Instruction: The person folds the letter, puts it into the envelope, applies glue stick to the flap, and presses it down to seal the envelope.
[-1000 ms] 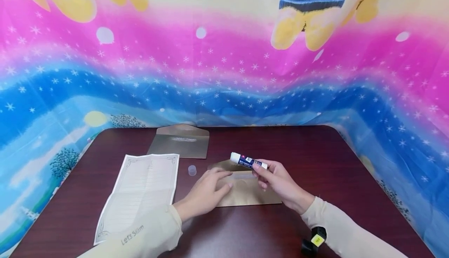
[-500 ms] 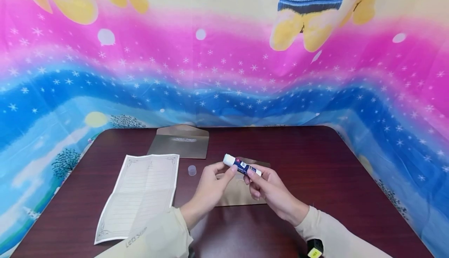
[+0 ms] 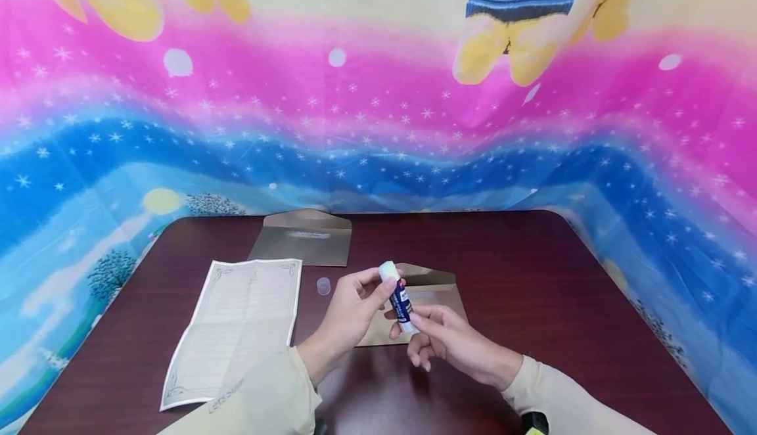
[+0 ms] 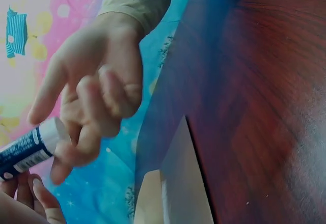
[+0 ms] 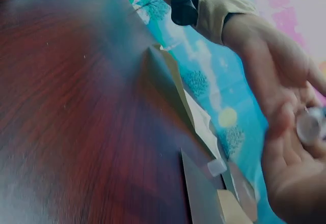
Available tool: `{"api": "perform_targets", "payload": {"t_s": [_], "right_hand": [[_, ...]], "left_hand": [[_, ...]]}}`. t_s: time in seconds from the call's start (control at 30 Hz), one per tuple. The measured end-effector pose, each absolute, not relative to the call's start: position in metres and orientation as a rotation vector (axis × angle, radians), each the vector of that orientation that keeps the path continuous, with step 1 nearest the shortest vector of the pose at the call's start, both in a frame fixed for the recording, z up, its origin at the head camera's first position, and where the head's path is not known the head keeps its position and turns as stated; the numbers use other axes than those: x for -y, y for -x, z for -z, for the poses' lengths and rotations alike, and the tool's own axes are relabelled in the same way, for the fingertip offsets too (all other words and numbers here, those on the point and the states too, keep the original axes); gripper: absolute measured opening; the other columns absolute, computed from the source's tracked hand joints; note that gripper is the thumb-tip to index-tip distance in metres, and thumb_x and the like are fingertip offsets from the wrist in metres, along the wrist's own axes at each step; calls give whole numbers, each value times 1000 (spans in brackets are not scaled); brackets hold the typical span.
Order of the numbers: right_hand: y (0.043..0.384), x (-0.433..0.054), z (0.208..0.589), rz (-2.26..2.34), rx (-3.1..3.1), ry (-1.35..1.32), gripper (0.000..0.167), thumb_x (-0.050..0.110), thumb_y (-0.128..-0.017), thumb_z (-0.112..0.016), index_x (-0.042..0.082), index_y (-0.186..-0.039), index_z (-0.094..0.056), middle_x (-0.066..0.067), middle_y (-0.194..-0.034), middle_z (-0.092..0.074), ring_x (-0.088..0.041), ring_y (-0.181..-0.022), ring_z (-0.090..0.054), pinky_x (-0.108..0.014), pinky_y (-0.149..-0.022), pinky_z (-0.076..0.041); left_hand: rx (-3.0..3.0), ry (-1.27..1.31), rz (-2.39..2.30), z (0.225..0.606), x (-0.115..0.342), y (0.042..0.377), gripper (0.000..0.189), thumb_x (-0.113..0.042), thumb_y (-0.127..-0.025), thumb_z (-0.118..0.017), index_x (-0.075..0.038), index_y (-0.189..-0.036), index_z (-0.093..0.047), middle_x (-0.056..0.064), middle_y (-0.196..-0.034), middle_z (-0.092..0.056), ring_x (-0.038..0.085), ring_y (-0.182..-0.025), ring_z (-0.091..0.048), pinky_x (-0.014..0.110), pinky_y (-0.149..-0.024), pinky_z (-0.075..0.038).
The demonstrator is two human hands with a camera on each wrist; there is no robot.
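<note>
A glue stick (image 3: 399, 299) with a dark blue label and an uncapped white top stands tilted between both hands in the head view. My left hand (image 3: 345, 307) grips it near the upper end, thumb across the front. Thumb and fingers of my right hand (image 3: 458, 346) pinch the white base, which shows closely in the left wrist view; there the right hand (image 4: 99, 76) has its other fingers curled loosely. Below the hands lies a brown envelope (image 3: 452, 296), flap opened away from me. The hands and glue stick hide part of it.
A creased, lined letter sheet (image 3: 248, 317) lies left on the dark red wooden table (image 3: 508, 251). A small clear cap (image 3: 323, 286) is between the sheet and the near envelope. Another open envelope (image 3: 301, 244) lies farther back. A patterned cloth (image 3: 378, 106) hangs behind the table.
My left hand has come off the envelope and taken hold of the glue stick. The stick has swung from slanting to nearly upright, and my right hand has moved down to its base.
</note>
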State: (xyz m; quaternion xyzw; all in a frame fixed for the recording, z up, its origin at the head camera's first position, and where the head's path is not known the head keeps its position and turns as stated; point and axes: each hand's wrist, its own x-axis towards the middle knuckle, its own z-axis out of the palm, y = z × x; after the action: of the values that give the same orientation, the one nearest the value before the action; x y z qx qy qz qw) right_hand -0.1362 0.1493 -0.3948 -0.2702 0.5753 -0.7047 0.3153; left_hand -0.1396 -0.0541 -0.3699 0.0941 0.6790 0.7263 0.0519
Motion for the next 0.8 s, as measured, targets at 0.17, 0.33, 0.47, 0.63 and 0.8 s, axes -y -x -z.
{"api": "perform_targets", "payload": {"t_s": [0.17,0.33,0.47,0.63,0.8], "right_hand": [[140,-160,397,1730,-1466,747,40,18,-110,-39,-13,-135,-50,3,-107,-69,-3,-76,-64,-18,-64,-51],[137,-156,398,1725,-1693,786,35,11,-103,-56,-23,-111,-52,5,-83,-64,-2,-66,-59,-18,-61,-50],[133,-146,399,1736,-1926,752,31,10,-95,-68,-17,-99,-54,6,-76,-62,-2,-58,-54,-20,-53,-48],[136,-151,397,1685,-1732,872,34,13,-106,-50,-15,-124,-53,0,-93,-67,-4,-68,-62,-22,-58,-52],[141,-155,399,1653,-1610,920,32,10,-107,-48,-19,-121,-50,1,-91,-67,-4,-71,-64,-23,-63,-56]], "left_hand": [[-2060,-409,-2148,370,57,139,34,-20,-100,-64,2,-125,-67,21,-117,-73,7,-98,-68,25,-93,-51],[-2062,-484,-2150,375,55,138,32,-18,-99,-66,6,-121,-69,26,-115,-72,4,-94,-67,22,-92,-53],[-2118,-464,-2143,378,53,138,30,-18,-98,-67,6,-116,-70,25,-111,-73,4,-91,-67,21,-89,-53],[-2113,-394,-2171,378,56,138,29,-17,-98,-67,6,-116,-70,25,-109,-74,4,-89,-68,20,-89,-51],[-2092,-462,-2137,380,57,137,31,-19,-99,-65,7,-118,-69,27,-111,-73,4,-92,-68,22,-91,-52]]}}
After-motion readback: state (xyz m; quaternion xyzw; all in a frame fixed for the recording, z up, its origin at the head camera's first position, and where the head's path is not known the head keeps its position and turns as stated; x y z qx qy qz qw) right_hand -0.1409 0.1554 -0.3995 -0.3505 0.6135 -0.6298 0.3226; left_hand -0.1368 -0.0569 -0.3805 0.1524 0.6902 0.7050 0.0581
